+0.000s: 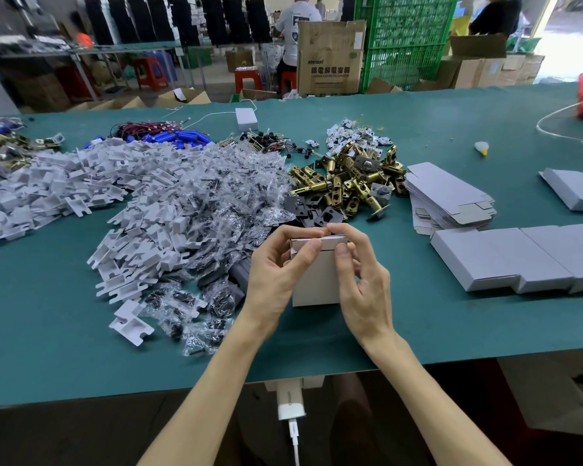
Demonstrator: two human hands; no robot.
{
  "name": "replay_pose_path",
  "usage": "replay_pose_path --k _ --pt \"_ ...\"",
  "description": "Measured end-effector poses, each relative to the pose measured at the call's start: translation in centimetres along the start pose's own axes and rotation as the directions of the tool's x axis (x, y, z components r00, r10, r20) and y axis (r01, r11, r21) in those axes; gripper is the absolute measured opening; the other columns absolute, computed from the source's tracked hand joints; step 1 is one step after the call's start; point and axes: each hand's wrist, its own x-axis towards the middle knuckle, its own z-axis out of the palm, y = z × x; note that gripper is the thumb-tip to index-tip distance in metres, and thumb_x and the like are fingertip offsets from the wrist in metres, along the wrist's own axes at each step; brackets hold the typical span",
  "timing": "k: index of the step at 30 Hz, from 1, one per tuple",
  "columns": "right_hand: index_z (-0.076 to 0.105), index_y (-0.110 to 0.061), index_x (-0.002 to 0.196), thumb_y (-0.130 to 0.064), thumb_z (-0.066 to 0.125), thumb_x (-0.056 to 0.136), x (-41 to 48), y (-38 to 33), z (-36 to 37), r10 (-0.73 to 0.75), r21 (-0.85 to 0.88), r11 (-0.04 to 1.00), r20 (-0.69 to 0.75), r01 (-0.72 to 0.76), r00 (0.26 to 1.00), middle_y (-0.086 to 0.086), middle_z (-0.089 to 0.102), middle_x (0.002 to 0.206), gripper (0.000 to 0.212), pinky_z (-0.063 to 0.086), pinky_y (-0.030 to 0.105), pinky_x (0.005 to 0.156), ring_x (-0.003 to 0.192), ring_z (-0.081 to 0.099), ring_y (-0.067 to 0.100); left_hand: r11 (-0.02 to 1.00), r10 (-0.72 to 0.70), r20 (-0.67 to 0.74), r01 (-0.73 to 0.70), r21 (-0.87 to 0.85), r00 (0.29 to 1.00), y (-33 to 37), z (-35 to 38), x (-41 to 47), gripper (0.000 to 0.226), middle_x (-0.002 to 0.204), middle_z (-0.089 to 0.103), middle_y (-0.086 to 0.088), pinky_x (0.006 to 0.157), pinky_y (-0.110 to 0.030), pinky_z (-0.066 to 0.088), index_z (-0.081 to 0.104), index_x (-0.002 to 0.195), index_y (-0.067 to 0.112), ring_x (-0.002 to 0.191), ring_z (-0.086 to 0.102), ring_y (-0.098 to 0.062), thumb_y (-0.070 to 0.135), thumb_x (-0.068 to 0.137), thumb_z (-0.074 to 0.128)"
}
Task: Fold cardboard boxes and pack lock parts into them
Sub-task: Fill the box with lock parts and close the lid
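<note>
Head — left hand point(276, 270), right hand point(362, 284) pinch box point(317, 279) edge.

both bare forearms angle in toward the small box point(317, 280). the left hand point(276, 267) grips the box's upper left corner, thumb laid across its top front edge. the right hand point(362, 284) holds its right side, thumb on the front, fingers curled over the top.

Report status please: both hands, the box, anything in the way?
Left hand and right hand both grip the small box, thumbs on its top edge. Box upright, over the green table. Bagged parts close at its left, not blocking.
</note>
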Motion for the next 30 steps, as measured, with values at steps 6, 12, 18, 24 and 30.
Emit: replay_pose_path --k 6,12,18,24,30 --pt "0.057 -0.038 0.129 -0.047 0.040 0.106 -0.01 -0.05 0.58 0.014 -0.036 0.999 -0.048 -0.016 0.999 -0.009 0.071 0.107 0.030 0.060 0.046 0.060 0.086 0.071 0.019 1.000 -0.009 0.016 0.009 -0.009 1.000 0.14 -0.20 -0.08 0.010 0.120 0.075 -0.006 0.085 -0.038 0.057 0.074 0.106 0.023 0.105 0.069 -0.018 0.023 0.097 0.070" --pt "0.056 -0.038 0.131 -0.040 0.041 0.110 -0.38 -0.22 0.54 -0.062 -0.040 0.997 -0.043 0.060 0.997 -0.011 0.069 0.109 0.026 0.060 0.040 0.059 0.090 0.071 0.018 0.999 -0.001 0.032 0.002 -0.040 0.999 0.29 -0.40 -0.15 0.011 0.120 0.075 -0.007 0.095 -0.035 0.055 0.074 0.105 0.023 0.114 0.069 -0.019 0.021 0.094 0.071" --pt "0.054 -0.039 0.132 -0.039 0.040 0.111 -0.39 -0.12 0.52 -0.083 -0.064 0.995 -0.031 0.081 0.996 -0.013 0.068 0.118 0.025 0.061 0.039 0.059 0.093 0.071 0.018 0.999 0.043 0.025 -0.043 0.005 0.999 0.13 -0.57 -0.03 0.018 0.121 0.075 -0.008 0.100 -0.043 0.055 0.072 0.111 0.012 0.118 0.069 -0.024 0.019 0.095 0.069" --pt "0.054 -0.045 0.128 -0.041 0.041 0.110 -0.38 -0.41 0.55 -0.077 -0.057 0.996 -0.041 0.075 0.996 -0.015 0.068 0.115 0.023 0.060 0.033 0.058 0.089 0.071 0.015 0.990 0.075 0.009 -0.075 0.120 0.997 -0.08 -0.89 -0.22 0.020 0.121 0.074 -0.010 0.089 -0.044 0.057 0.072 0.118 0.007 0.114 0.068 -0.036 0.012 0.100 0.066" --pt "0.054 -0.047 0.127 -0.041 0.041 0.110 -0.30 -0.58 0.56 -0.067 -0.034 0.997 -0.038 0.066 0.997 -0.016 0.067 0.113 0.022 0.059 0.025 0.056 0.089 0.071 0.014 0.990 0.022 0.000 -0.022 0.141 1.000 0.09 -0.57 -0.51 0.019 0.119 0.074 -0.012 0.082 -0.045 0.059 0.068 0.121 0.010 0.108 0.067 -0.039 0.014 0.103 0.063"
